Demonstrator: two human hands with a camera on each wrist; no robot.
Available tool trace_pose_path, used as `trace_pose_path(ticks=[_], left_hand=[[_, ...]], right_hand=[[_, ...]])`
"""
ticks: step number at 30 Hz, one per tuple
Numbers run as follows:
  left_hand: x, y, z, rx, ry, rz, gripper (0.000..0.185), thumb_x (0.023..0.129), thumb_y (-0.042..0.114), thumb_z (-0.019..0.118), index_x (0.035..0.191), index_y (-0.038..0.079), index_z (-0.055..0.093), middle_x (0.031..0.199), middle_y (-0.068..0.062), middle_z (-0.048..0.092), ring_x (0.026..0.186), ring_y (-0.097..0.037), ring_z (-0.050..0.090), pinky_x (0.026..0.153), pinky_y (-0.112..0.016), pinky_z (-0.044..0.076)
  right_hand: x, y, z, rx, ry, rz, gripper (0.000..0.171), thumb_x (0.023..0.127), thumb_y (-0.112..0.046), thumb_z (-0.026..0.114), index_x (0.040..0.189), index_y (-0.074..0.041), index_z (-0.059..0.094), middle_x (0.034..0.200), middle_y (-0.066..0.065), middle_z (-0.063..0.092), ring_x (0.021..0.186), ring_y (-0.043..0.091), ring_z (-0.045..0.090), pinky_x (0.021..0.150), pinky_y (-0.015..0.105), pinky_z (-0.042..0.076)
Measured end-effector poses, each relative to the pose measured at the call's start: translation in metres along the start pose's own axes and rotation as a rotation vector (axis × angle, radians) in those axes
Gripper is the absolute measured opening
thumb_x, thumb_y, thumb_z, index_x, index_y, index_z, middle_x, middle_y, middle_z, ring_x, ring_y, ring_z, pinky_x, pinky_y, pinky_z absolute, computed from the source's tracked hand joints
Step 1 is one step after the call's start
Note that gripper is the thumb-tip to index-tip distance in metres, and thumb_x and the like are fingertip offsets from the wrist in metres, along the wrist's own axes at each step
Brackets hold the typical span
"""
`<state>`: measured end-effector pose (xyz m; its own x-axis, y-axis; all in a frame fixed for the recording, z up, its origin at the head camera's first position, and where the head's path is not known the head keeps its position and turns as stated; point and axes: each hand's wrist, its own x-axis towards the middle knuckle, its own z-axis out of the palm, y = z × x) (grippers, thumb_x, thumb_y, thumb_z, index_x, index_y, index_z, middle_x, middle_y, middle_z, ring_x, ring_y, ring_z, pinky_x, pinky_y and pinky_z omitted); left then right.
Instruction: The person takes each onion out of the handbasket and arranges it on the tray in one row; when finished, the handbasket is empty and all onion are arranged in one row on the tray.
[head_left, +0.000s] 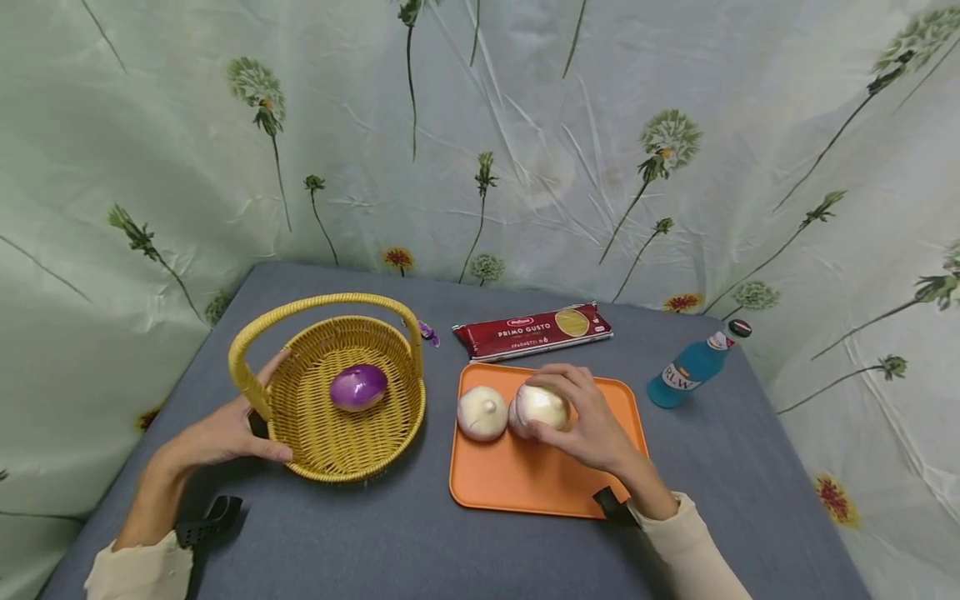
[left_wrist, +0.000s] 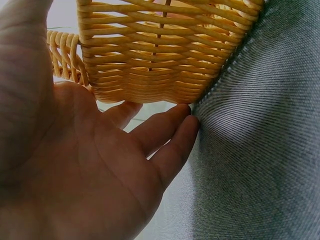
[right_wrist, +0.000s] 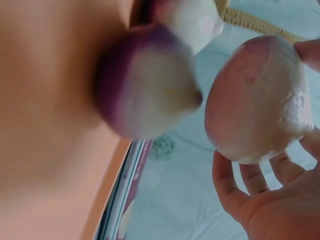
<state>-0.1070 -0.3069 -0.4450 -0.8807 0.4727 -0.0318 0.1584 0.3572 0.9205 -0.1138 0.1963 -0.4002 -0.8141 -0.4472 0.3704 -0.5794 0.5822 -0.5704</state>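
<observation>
Your right hand [head_left: 588, 417] has the pale bulb [head_left: 547, 406] pinched between thumb and fingers, right of centre in the frame, and the right wrist view shows it held clear of the orange tray [head_left: 525, 492]. Two more lie on that tray: the white bulb [head_left: 482, 413] at its left, and the half-hidden bulb [head_left: 515, 423] partly covered by the one you hold. Your left hand [head_left: 225, 429] lies against the outer left side of the wicker basket [head_left: 351, 477], fingers extended along the weave rather than clenched; it looks set to steady the basket. The purple bulb [head_left: 358, 387] sits inside the basket, at left centre. The step in hand seems to be lifting, and the skin looks glossy, so a firm, even pinch should serve best, since a loose one could let the round bulb slip. Raise it straight up before any sideways move, or it may knock its neighbours and set them rolling. If it should go leftward to the basket, come in under or around the arched handle [head_left: 322, 302], lower it beside the purple bulb, and hold the basket lightly so that it doesn't tip.
</observation>
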Motion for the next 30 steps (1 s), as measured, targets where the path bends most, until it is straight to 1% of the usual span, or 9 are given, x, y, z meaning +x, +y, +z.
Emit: trace_pose_path(ticks=[2,3,5,11,15,21,27,30], left_hand=[[-0.001,0.0,-0.001,-0.003,0.0,0.012,0.132,0.074,0.002,0.085,0.161,0.027,-0.011,0.165,-0.024,-0.003,0.138,0.008,0.021,0.095,-0.005,0.03],[-0.002,-0.001,-0.001,0.0,0.0,0.019,0.132,0.074,0.001,0.085,0.161,0.026,-0.011,0.165,-0.024,-0.003,0.134,0.014,0.022,0.095,-0.005,0.03],[-0.003,-0.001,-0.002,0.004,0.001,0.03,0.132,0.074,0.001,0.085,0.161,0.025,-0.011,0.165,-0.025,-0.002,0.132,0.017,0.022,0.095,-0.004,0.029],[-0.003,0.0,-0.002,0.01,0.0,0.034,0.131,0.074,0.0,0.085,0.161,0.025,-0.011,0.164,-0.027,0.001,0.132,0.017,0.024,0.095,-0.005,0.029],[-0.002,0.001,-0.001,0.005,-0.002,0.029,0.131,0.075,0.001,0.085,0.161,0.025,-0.011,0.164,-0.028,0.002,0.131,0.017,0.024,0.094,-0.005,0.031],[-0.001,0.001,0.0,0.0,-0.004,0.027,0.132,0.075,0.0,0.084,0.161,0.025,-0.011,0.163,-0.028,0.002,0.131,0.016,0.026,0.094,-0.006,0.033],[0.0,0.001,0.0,-0.004,-0.009,0.031,0.132,0.074,0.0,0.084,0.161,0.024,-0.012,0.163,-0.029,0.002,0.131,0.015,0.027,0.094,-0.007,0.034],[0.001,0.001,0.0,-0.004,-0.011,0.03,0.131,0.075,0.0,0.084,0.161,0.024,-0.011,0.163,-0.029,0.002,0.131,0.015,0.027,0.094,-0.007,0.034]], right_hand=[[-0.003,0.005,-0.002,-0.002,0.02,0.007,0.046,0.079,-0.02,0.083,0.122,-0.019,0.068,0.128,0.001,0.059,0.112,0.018,0.044,0.083,0.044,0.045],[-0.004,0.008,-0.003,-0.004,0.03,0.008,0.045,0.079,-0.02,0.083,0.122,-0.019,0.068,0.127,0.001,0.06,0.112,0.019,0.045,0.083,0.044,0.044],[-0.006,0.013,-0.004,-0.005,0.047,0.012,0.046,0.079,-0.019,0.084,0.122,-0.018,0.069,0.126,0.001,0.06,0.111,0.019,0.045,0.082,0.044,0.043],[-0.011,0.025,-0.01,0.002,0.07,0.045,0.045,0.077,-0.017,0.084,0.12,-0.015,0.07,0.125,0.004,0.059,0.113,0.022,0.045,0.085,0.046,0.039],[-0.015,0.031,-0.013,-0.002,0.075,0.071,0.045,0.078,-0.016,0.084,0.12,-0.014,0.07,0.125,0.006,0.059,0.114,0.023,0.045,0.083,0.047,0.04],[-0.022,0.037,-0.02,-0.052,0.067,0.155,0.045,0.079,-0.022,0.084,0.122,-0.015,0.07,0.124,0.005,0.06,0.113,0.022,0.045,0.082,0.047,0.043],[-0.03,0.047,-0.024,-0.116,0.052,0.219,0.045,0.08,-0.023,0.083,0.122,-0.013,0.07,0.123,0.01,0.06,0.112,0.027,0.045,0.081,0.048,0.045],[-0.034,0.051,-0.025,-0.142,0.024,0.246,0.044,0.081,-0.024,0.082,0.121,-0.012,0.07,0.123,0.011,0.061,0.111,0.029,0.046,0.081,0.047,0.045]])
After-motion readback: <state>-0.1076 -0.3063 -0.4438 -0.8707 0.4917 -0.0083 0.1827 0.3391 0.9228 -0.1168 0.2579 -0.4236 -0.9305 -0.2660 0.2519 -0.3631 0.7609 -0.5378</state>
